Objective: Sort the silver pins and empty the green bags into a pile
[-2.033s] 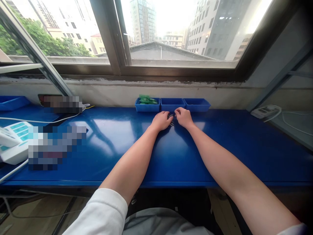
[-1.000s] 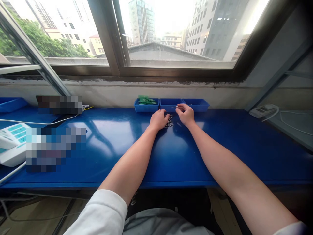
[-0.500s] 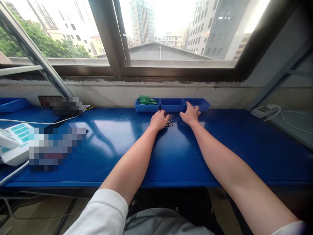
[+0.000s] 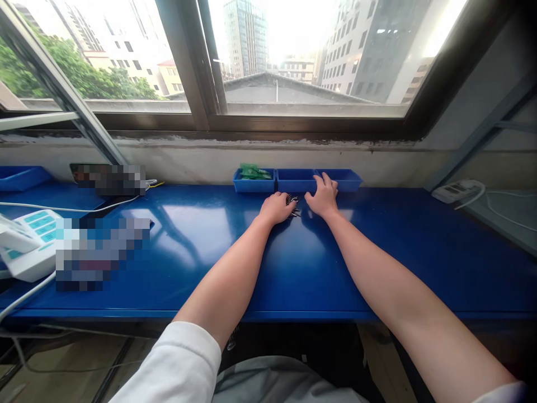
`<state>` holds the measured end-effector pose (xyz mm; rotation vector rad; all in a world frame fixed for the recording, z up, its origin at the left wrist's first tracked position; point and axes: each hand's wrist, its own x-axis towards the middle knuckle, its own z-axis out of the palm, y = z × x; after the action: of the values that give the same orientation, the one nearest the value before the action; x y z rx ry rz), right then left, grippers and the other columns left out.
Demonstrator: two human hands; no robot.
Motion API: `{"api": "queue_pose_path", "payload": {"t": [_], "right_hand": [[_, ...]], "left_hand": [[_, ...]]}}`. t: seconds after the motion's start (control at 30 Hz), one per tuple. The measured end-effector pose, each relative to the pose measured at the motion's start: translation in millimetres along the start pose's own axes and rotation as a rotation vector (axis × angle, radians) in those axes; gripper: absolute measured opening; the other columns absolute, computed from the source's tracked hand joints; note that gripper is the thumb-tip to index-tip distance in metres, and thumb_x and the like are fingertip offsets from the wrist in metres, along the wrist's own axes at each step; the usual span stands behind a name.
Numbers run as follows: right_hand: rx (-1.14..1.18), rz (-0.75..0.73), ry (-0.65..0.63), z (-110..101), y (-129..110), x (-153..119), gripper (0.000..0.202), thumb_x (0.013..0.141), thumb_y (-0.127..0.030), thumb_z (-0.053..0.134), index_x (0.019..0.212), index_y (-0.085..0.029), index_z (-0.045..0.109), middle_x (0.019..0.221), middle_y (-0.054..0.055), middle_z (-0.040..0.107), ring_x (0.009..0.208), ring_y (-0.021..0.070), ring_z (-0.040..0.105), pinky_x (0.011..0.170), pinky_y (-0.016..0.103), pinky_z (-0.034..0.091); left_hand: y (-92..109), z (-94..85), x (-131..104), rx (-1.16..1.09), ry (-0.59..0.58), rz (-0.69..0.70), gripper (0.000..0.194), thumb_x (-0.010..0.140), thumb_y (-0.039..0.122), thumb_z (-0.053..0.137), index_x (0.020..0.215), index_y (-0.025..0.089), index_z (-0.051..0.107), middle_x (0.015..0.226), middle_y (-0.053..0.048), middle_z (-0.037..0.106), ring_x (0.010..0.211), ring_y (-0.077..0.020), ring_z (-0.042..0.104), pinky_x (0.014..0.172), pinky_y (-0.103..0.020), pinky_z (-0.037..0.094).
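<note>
A small pile of thin dark pieces [image 4: 295, 207] lies on the blue table, too small to name. My left hand [image 4: 277, 207] rests against the pile's left side, its fingers bent over the edge and partly hidden. Just right of the pile, my right hand [image 4: 323, 195] has its fingers spread, with nothing visible between them. Its fingertips are in front of the right blue bin [image 4: 346, 180] and the middle blue bin [image 4: 296, 182]. Green packets [image 4: 251, 172] sit in the left blue bin [image 4: 254, 186].
The blue table [image 4: 201, 280] runs under a window. At the left are a white device with teal labels [image 4: 31, 243], blurred-out items and another blue bin [image 4: 23, 178]. A white power strip [image 4: 455, 190] lies at the right.
My right hand has shifted slightly left, away from the right bin and towards the pile. My left hand has moved a little over the pile, its thumb now further right.
</note>
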<state>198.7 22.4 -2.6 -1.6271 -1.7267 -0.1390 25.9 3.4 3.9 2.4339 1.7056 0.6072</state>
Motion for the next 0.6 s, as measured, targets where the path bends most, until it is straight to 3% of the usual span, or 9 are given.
{"api": "queue_pose_path", "payload": {"t": [0.1, 0.2, 0.43, 0.6], "right_hand": [[0.073, -0.2, -0.078, 3.4, -3.9, -1.8, 0.045, 0.073, -0.027, 0.055, 0.116, -0.014, 0.059, 0.124, 0.014, 0.053, 0.114, 0.0325, 0.041, 0.095, 0.048, 0.037], [0.103, -0.344, -0.212, 6.8, -7.7, -4.3, 0.039, 0.075, -0.027, 0.054, 0.111, -0.015, 0.062, 0.117, 0.011, 0.059, 0.109, 0.0289, 0.047, 0.094, 0.043, 0.039], [0.052, -0.37, -0.404, 8.6, -12.1, -6.6, 0.028, 0.083, -0.028, 0.049, 0.103, -0.022, 0.067, 0.107, 0.006, 0.067, 0.1, 0.0238, 0.054, 0.09, 0.037, 0.038], [0.047, -0.349, -0.432, 6.8, -12.4, -4.9, 0.026, 0.085, -0.03, 0.049, 0.101, -0.021, 0.069, 0.104, 0.007, 0.067, 0.098, 0.0223, 0.055, 0.088, 0.034, 0.039]], "left_hand": [[-0.7, 0.9, 0.7, -0.004, 0.01, 0.022, 0.042, 0.09, 0.046, 0.038, 0.112, 0.017, 0.059, 0.113, -0.011, 0.061, 0.103, -0.0249, 0.057, 0.087, -0.033, 0.044], [-2.8, 3.5, 2.4, -0.011, 0.018, 0.052, 0.036, 0.091, 0.037, 0.035, 0.107, 0.018, 0.061, 0.111, -0.01, 0.063, 0.102, -0.0228, 0.058, 0.086, -0.031, 0.044], [-6.6, 7.4, 4.9, -0.06, 0.026, 0.105, 0.033, 0.09, 0.026, 0.033, 0.102, 0.018, 0.063, 0.111, -0.008, 0.064, 0.101, -0.02, 0.058, 0.085, -0.028, 0.044], [-5.7, 5.9, 3.7, -0.068, 0.027, 0.092, 0.033, 0.09, 0.025, 0.034, 0.102, 0.017, 0.063, 0.112, -0.009, 0.063, 0.101, -0.02, 0.058, 0.085, -0.028, 0.044]]}}
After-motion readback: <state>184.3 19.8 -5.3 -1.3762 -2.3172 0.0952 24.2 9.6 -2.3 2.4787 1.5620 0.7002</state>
